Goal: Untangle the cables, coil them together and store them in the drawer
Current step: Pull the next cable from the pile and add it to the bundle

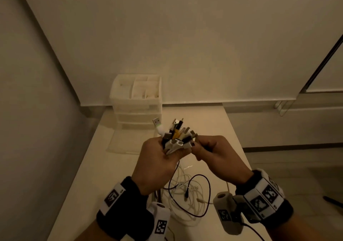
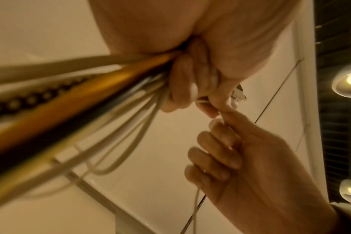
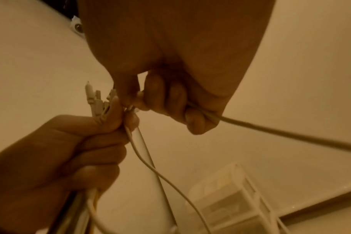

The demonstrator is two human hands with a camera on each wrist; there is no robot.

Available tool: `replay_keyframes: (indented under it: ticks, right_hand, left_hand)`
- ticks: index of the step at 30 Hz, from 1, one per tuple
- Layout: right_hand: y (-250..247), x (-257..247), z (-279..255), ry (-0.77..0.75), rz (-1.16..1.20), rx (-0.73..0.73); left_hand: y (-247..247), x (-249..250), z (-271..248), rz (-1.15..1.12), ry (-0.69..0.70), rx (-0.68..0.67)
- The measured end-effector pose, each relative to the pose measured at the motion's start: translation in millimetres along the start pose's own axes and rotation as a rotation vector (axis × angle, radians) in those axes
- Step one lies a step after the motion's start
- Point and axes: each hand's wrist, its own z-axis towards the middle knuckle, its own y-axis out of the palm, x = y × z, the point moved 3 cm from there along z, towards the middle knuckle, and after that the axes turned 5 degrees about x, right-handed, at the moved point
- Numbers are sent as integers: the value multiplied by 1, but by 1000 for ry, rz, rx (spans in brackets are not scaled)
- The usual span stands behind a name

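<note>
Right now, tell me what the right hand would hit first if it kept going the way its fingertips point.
Probably the bunch of cable plugs held in the left hand: the right hand, pinching one cable, points left toward them, almost touching. Depth is uncertain.

Plain pale walls [image 1: 185, 36] fill the upper frame under dim, warm light. A light tabletop [image 1: 89, 175] runs up the centre; tiled floor [image 1: 306, 185] lies at lower right.
</note>
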Motion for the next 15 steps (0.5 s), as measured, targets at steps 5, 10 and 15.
replay_keyframes:
  ticks: [5, 10, 15]
  right_hand:
    - [-10, 31, -37, 131, 45, -22]
    - [-18, 76, -101, 430, 98, 4]
    - [-13, 81, -139, 594, 155, -33]
  left_hand:
    - [-37, -6, 12, -64, -58, 251]
    - [-71, -12, 10, -134, -97, 315]
    - [-75, -11, 5, -251, -166, 236]
